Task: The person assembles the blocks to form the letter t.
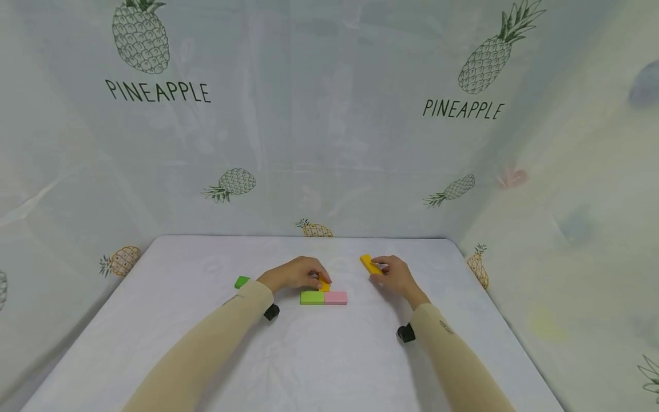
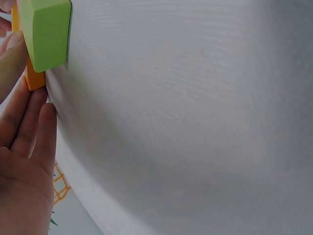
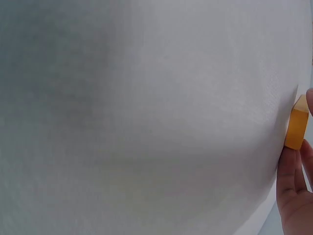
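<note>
In the head view, a light green block [image 1: 312, 297] and a pink block [image 1: 336, 297] lie end to end on the table. Just behind them my left hand [image 1: 301, 272] pinches a yellow-orange block [image 1: 324, 285], partly hidden by the fingers. The left wrist view has this orange block [image 2: 35, 81] between thumb and fingers, beside the light green block [image 2: 51, 36]. Farther right, my right hand [image 1: 395, 276] grips another yellow block [image 1: 368, 262], set at a slant. That block [image 3: 296, 127] shows at the right edge of the right wrist view, with fingers around it.
A darker green block [image 1: 241, 281] lies left of my left hand, partly behind the sleeve. The white-covered table [image 1: 319, 360] meets a curtain [image 1: 329, 131] printed with pineapples along its back edge. A dark wrist camera [image 1: 406, 333] sits under the right wrist.
</note>
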The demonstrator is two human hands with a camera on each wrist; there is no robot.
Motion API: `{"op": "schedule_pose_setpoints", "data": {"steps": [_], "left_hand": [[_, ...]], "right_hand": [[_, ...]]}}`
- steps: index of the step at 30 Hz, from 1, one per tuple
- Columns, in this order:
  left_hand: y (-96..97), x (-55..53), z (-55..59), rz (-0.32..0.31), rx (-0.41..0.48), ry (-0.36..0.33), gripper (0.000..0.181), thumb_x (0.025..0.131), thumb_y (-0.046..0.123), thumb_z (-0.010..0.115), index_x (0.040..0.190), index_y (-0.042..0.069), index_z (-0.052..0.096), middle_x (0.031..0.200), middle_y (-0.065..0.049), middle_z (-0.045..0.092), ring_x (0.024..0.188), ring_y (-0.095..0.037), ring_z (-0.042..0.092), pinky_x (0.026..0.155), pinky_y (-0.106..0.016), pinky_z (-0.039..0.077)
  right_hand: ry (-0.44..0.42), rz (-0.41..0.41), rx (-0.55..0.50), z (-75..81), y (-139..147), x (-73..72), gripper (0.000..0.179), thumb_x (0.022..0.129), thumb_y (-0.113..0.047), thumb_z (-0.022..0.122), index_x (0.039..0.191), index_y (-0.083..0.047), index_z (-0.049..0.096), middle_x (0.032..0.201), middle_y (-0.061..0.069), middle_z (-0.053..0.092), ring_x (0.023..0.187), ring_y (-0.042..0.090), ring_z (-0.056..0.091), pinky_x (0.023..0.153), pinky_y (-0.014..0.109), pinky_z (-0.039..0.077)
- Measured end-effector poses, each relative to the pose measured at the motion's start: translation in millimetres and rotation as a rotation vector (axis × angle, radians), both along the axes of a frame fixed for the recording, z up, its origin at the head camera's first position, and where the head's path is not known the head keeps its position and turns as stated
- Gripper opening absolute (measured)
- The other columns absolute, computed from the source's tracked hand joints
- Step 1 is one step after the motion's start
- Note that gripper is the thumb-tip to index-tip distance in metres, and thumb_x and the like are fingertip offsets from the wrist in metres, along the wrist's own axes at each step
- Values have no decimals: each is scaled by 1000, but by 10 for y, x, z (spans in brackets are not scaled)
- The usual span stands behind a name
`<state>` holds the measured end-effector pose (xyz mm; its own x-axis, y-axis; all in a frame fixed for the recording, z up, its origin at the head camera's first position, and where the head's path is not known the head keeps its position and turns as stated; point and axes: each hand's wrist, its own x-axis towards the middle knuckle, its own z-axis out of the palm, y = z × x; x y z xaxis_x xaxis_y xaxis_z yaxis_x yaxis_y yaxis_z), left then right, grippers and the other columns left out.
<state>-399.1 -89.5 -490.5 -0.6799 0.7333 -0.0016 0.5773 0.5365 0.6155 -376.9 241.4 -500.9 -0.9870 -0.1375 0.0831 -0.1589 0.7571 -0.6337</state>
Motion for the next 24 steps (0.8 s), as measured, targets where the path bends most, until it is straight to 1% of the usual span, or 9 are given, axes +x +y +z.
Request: {"op": "schedule_pose_setpoints", "data": {"steps": [5, 11, 17, 24], "left_hand": [[0, 9, 6, -1, -1, -8, 23, 98, 16, 78, 120, 23, 80, 119, 10, 71, 115, -15, 61, 108, -40, 49], [-8, 9, 7, 2, -5, -9, 23, 98, 17, 78, 120, 23, 80, 119, 10, 71, 115, -15, 61, 108, -40, 49], [-6, 18, 14, -1, -7, -4, 24, 99, 15, 77, 122, 22, 80, 121, 9, 71, 115, -15, 61, 108, -40, 48], [-10, 27, 8, 3, -8, -7, 24, 99, 15, 77, 122, 21, 80, 122, 8, 71, 116, -15, 60, 108, -39, 48]], "right_hand": [[-13, -4, 2, -25, -14, -36, 42, 96, -16, 81, 135, -8, 70, 133, 15, 66, 110, 29, 65, 98, 43, 59], [-52, -20, 0, -26, -7, -46, 40, 97, -17, 79, 136, -11, 71, 135, 13, 66, 114, 29, 63, 100, 43, 57], [-63, -18, 39, -1, -4, -40, 39, 98, -18, 79, 136, -11, 72, 133, 13, 67, 108, 27, 62, 97, 44, 57], [-75, -10, 60, 56, -22, -23, 39, 97, -17, 79, 135, -11, 72, 129, 13, 68, 103, 26, 60, 93, 40, 57]]}}
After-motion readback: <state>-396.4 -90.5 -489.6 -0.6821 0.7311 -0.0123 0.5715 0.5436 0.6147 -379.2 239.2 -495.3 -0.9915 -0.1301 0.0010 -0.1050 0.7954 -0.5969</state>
